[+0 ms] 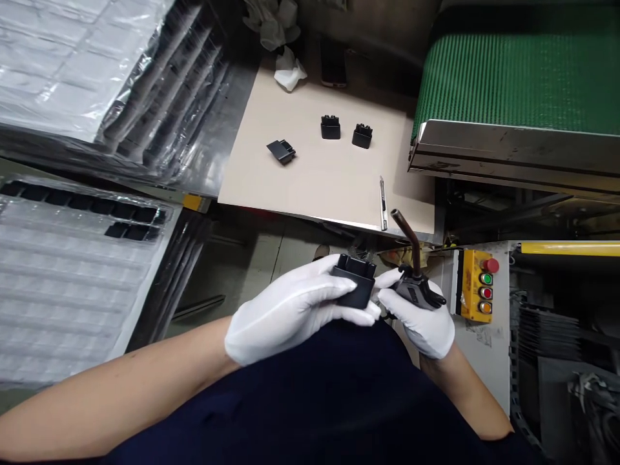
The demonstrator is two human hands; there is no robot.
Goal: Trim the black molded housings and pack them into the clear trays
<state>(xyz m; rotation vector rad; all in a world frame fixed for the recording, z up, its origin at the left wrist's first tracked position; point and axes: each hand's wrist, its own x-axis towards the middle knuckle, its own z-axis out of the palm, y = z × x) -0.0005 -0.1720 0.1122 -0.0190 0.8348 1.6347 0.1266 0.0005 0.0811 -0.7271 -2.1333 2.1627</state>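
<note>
White gloves cover both hands. My left hand (pixel 300 303) is closed around a black plastic part (pixel 356 287), thumb across its flat face and the notched edge pointing away from me. Close beside it, my right hand (pixel 421 323) grips a black air blow gun (pixel 417 290) whose bent metal tube points up and to the left. On the beige work board (pixel 300 187) beyond my hands are three similar parts: a tilted black part (pixel 281 152), a middle black part (pixel 330 127) and a right black part (pixel 362 135).
A utility knife (pixel 383 203) lies near the board's front edge. A phone (pixel 334 64) and crumpled white cloth (pixel 289 70) are at the back. Plastic-wrapped trays (pixel 58 64) stand left; a green conveyor (pixel 513 84) and a yellow button box (pixel 477 286) are right.
</note>
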